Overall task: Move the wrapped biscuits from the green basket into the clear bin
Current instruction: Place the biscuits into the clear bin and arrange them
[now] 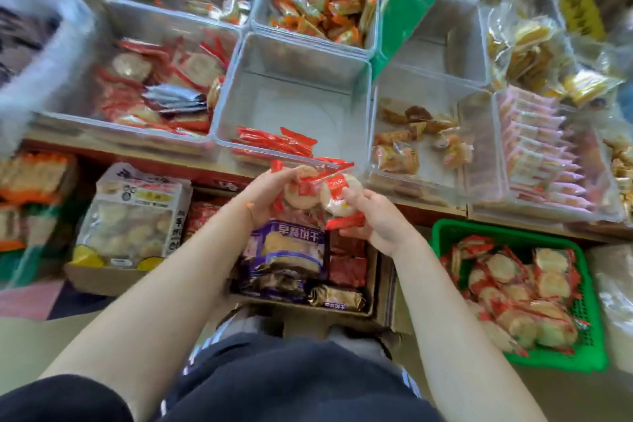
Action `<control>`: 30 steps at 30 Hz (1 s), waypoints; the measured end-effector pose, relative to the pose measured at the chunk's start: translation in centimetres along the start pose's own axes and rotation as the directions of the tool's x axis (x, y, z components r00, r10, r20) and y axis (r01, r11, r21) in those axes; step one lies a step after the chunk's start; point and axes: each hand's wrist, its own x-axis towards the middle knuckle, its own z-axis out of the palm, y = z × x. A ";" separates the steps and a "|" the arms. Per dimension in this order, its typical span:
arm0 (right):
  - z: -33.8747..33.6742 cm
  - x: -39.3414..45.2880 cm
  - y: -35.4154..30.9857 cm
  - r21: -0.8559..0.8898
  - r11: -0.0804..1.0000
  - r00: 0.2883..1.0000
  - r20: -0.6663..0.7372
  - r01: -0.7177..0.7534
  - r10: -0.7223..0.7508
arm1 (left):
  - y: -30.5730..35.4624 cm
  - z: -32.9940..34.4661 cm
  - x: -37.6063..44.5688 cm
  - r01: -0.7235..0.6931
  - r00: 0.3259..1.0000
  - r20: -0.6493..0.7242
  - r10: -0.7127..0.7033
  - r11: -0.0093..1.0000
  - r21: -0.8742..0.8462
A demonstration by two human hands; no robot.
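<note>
The green basket (596, 346) sits low at the right, filled with several round biscuits in clear wrappers with red ends (513, 288). The clear bin (294, 55) stands at centre on the shelf, with a few red-wrapped biscuits (274, 142) stacked against its near wall. Just in front of the bin's near rim, my left hand (263, 197) grips a small bunch of wrapped biscuits (299, 197). My right hand (376, 219) holds another wrapped biscuit (337, 197) beside them, thumb on its top. The two bunches touch.
Clear bins of other snacks surround the centre bin: red-wrapped biscuits (150, 86) at left, orange packs (322, 0) behind, brown pastries (411, 140) and pink packs (537, 151) at right. A cardboard box of purple bags (287, 250) lies below my hands.
</note>
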 end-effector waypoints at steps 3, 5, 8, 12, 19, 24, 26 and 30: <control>1.6 0.0 -3.0 0.063 0.997 0.998 -0.037 0.045 -0.043 | 3.1 -1.8 -0.2 -0.075 0.997 -0.035 0.074 0.997 -0.032; 1.9 1.0 -4.5 -0.004 0.995 0.984 -0.148 0.104 -0.103 | 4.5 -2.8 0.6 -0.138 0.983 -0.129 0.131 0.989 -0.054; 1.7 3.4 -6.7 -0.193 0.960 0.879 -0.397 0.201 -0.264 | 5.5 -4.2 2.4 -0.237 0.937 -0.252 0.243 0.970 0.056; 0.8 6.9 -9.6 -0.668 0.731 0.695 -0.461 0.138 -0.552 | 6.4 -4.5 4.5 -0.281 0.894 -0.330 0.303 0.953 0.115; 2.2 10.5 -11.0 -0.994 -0.093 0.813 0.104 0.062 -0.573 | 7.1 -4.4 7.1 -0.189 0.928 -0.352 0.123 0.969 -0.162; 4.8 11.8 -11.1 -0.934 -0.354 0.906 0.191 0.049 -0.378 | 7.4 -4.6 7.5 -0.125 0.935 -0.351 0.045 0.970 -0.209; 5.2 12.5 -10.8 -0.932 -0.362 0.936 0.155 0.032 -0.317 | 7.4 -4.5 7.4 -0.126 0.935 -0.351 0.048 0.971 -0.203; 5.6 13.6 -10.3 -0.963 -0.265 0.992 0.071 0.042 -0.102 | 7.2 -4.9 7.4 -0.124 0.941 -0.333 0.061 0.977 -0.173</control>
